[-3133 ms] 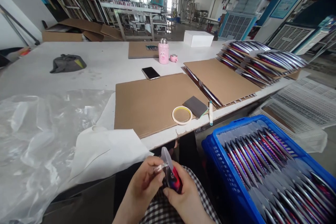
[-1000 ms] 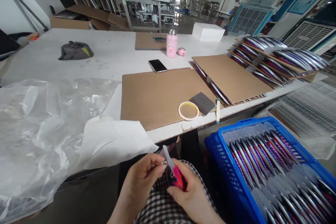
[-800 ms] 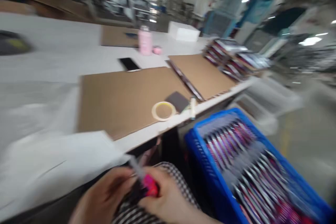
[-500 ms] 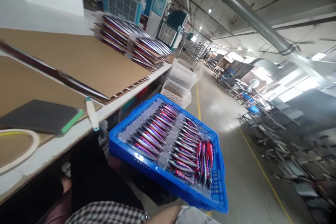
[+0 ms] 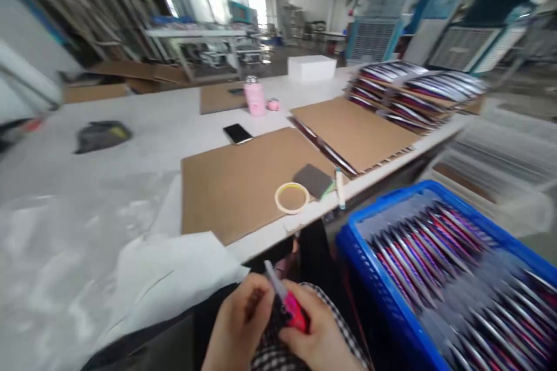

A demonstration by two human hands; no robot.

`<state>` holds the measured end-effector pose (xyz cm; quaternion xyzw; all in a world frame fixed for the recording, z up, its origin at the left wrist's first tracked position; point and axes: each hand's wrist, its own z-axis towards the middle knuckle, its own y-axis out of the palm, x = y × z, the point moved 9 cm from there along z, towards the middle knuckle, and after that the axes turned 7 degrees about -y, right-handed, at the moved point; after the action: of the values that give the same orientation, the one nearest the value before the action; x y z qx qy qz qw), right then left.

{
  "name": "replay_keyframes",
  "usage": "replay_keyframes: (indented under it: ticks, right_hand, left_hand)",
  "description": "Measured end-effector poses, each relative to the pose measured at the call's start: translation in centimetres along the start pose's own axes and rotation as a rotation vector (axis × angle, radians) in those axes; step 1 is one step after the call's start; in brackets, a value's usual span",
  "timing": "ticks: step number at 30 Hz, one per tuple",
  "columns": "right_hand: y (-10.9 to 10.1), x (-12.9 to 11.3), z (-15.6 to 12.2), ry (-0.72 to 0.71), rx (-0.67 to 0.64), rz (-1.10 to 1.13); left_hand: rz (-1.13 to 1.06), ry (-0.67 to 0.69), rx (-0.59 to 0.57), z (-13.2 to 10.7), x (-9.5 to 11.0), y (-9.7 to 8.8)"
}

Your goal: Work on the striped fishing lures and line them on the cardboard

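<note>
Left hand (image 5: 237, 324) and right hand (image 5: 313, 330) pinching glossy pink plastic fishing lure (image 5: 293, 313), clear lip up, bottom center, slightly blurred; perforated blue crate (image 5: 369, 278) of lures (image 5: 439, 249) lower right.

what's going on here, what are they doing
A person is holding a pink fishing lure up in both hands, the left hand and right hand gripping it above their checked lap. To the right, a blue plastic crate holds rows of similar lures. Ahead, a cardboard sheet lies on a white table, with a tape roll on it.
</note>
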<state>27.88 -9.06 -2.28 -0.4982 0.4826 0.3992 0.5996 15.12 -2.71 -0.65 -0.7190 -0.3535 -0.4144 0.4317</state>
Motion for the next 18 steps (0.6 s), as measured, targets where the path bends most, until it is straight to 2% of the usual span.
replay_keyframes:
  ticks: [4, 11, 18]
  right_hand:
    - [0.44, 1.29, -0.49, -0.049, -0.083, -0.043]
    - [0.36, 1.03, -0.47, -0.119, -0.147, -0.111]
    - [0.50, 0.96, -0.41, -0.085, -0.155, -0.086]
  left_hand:
    - [-0.004, -0.028, -0.005, -0.35, 0.58, 0.36]
    - [0.005, -0.045, -0.093, -0.22, -0.25, 0.84]
    - [-0.274, -0.037, -0.079, -0.44, -0.18, 0.58]
